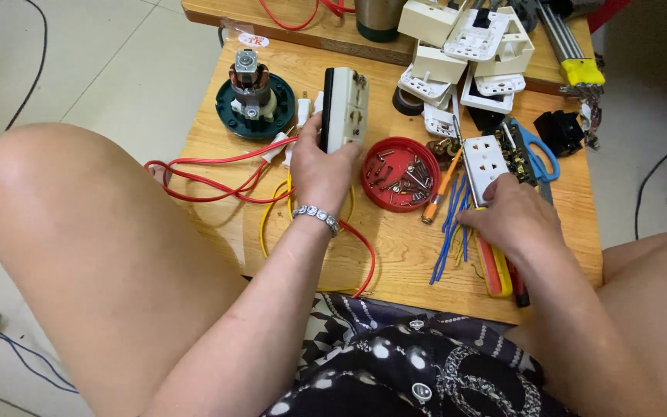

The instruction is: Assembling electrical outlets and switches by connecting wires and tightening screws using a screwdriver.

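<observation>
Head view, looking down on a low wooden counter [395, 255]. My left hand [319, 166] is closed around a cream-and-black socket module [343, 108], held upright on its edge above the counter, fingers wrapped about its dark back and the pale face turned to the right. My right hand [512, 218] rests palm down, fingers curled loosely onto a bundle of blue wires [451, 232]; I cannot tell whether it pinches any of them. Red-and-yellow-handled pliers [496, 272] lie partly under that hand.

The socket module stands well apart from the right hand, with a red dish of screws [400, 174] between the two. An orange-handled screwdriver [435, 199] lies just beside the dish, and a white socket plate [485, 160] sits just above the right hand's knuckles, beside blue-handled scissors [538, 147].

Hazards, as I judge them: the module is held only at its lower half, so a loosened grip could tip it onto the dish and scatter the screws. Red wire [218, 177] and yellow wire [270, 224] loop beneath the left wrist; a sweep of the forearm could snag them and drag the small motor on its green base [254, 96]. The right hand could sweep the loose blue wires off the near edge.
</observation>
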